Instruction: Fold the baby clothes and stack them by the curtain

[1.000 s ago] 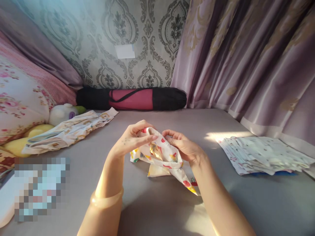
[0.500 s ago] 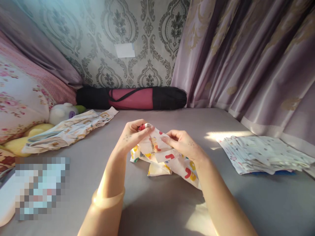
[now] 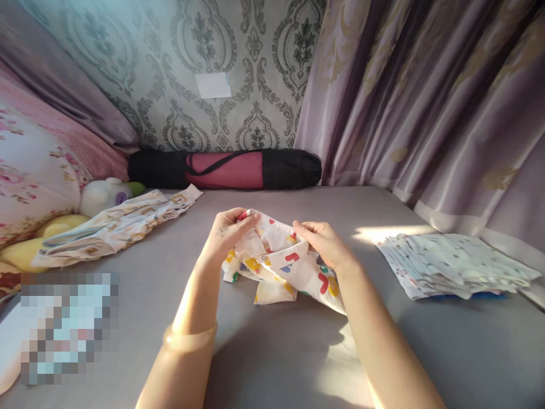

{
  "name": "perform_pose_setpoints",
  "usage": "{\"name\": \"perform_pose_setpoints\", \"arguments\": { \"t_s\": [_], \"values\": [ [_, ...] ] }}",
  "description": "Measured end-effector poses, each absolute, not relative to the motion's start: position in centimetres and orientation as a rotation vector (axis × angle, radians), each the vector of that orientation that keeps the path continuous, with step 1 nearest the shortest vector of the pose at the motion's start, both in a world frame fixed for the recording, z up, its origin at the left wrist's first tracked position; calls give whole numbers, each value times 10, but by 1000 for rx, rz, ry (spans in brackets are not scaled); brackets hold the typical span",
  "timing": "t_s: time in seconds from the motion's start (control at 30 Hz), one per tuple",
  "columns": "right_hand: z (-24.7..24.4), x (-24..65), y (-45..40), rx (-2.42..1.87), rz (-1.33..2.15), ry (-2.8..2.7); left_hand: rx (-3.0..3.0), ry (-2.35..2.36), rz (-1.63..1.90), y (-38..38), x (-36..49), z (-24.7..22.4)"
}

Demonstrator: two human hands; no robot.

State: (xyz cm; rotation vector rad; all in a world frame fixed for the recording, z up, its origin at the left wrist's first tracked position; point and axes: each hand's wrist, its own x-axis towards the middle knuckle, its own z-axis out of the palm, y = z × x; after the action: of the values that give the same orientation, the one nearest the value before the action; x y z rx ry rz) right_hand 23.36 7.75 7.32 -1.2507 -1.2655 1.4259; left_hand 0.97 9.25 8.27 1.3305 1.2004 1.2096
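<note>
Over the gray sheet [image 3: 264,352], the white printed garment [image 3: 293,258] hangs between and below the hands — its long axis slants from the left hand [image 3: 227,233] down toward the person's right. The left grip and the right hand [image 3: 326,241] pinch its upper edge, neither nearer. Counted: one strapped roll bag [image 3: 225,170], one cloth stack [image 3: 460,264], one loose patterned garment [image 3: 128,227], one held.

Behind the printed cloth [image 3: 289,272] there is room to pass over the grey sheet [image 3: 353,205] up to the long bag [image 3: 225,170], which blocks the way. Right of the cloth, past the right forearm [image 3: 383,324], a lane runs to the folded stack [image 3: 464,261]. Left of it, past the left forearm [image 3: 189,335], another ends at the rumpled garment [image 3: 123,227].
</note>
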Motion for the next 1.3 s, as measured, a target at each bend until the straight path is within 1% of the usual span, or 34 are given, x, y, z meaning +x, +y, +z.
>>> {"name": "perform_pose_setpoints", "arguments": {
  "t_s": [0.13,0.23,0.37,0.5,0.63,0.77,0.9,1.03,1.13,1.2,1.3],
  "values": [
    [76,248,76,-1172,1617,-1452,1284,1190,1248,98,5,77],
    [77,257,74,-1125,1680,-1604,1266,1188,1250,99,3,75],
    [76,257,74,-1153,1650,-1552,1310,1224,1204,98,-4,75],
    [75,256,75,-1165,1590,-1398,1390,1284,1055,97,-27,78],
    [74,257,76,-1198,1447,-1370,1473,1182,963,93,-45,81],
    [77,258,79,-1224,1211,-1408,1552,1047,856,90,-45,81],
    [94,263,87,-1268,767,-1586,1530,1052,979,96,-43,91],
    [128,275,89,-1271,390,-1771,1617,985,1036,101,-51,126],
    [159,280,80,-1288,194,-1879,1738,948,1089,95,-56,158],
    [182,280,68,-1279,66,-1929,1889,973,1247,83,-55,179],
    [222,273,40,-1233,-233,-1916,2203,1094,1752,52,-49,208]
  ]
}}
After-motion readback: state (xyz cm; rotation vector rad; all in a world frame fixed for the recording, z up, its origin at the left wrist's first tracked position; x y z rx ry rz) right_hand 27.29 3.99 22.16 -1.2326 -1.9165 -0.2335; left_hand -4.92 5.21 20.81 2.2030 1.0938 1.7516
